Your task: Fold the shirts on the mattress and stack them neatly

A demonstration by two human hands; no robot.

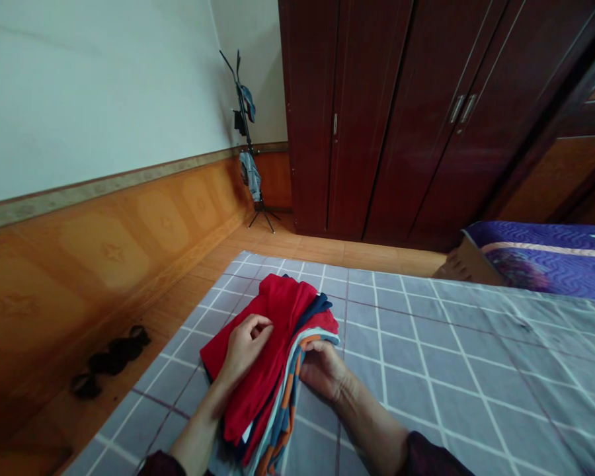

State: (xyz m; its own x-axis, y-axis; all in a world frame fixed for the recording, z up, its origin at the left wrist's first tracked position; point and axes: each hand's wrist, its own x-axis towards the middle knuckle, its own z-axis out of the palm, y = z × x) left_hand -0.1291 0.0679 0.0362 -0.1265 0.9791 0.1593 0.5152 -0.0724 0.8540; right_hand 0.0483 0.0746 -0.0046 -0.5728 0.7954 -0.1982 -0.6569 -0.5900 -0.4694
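A stack of folded clothes lies on a grey checked sheet. Its top piece is a red garment, with navy and more red layers under it. Lower at the right side show a pale edge and a blue-and-orange patterned cloth. On top of the pile, my left hand has its fingers curled together against the red fabric. My right hand is closed at the pile's right side, its thumb by the orange edge; its other fingertips are hidden by the cloth.
Beyond the sheet's far edge stands a dark red wardrobe. A coat rack with hats and clothing occupies the corner. Dark shoes are on the floor at left. A purple quilted cover lies at the right.
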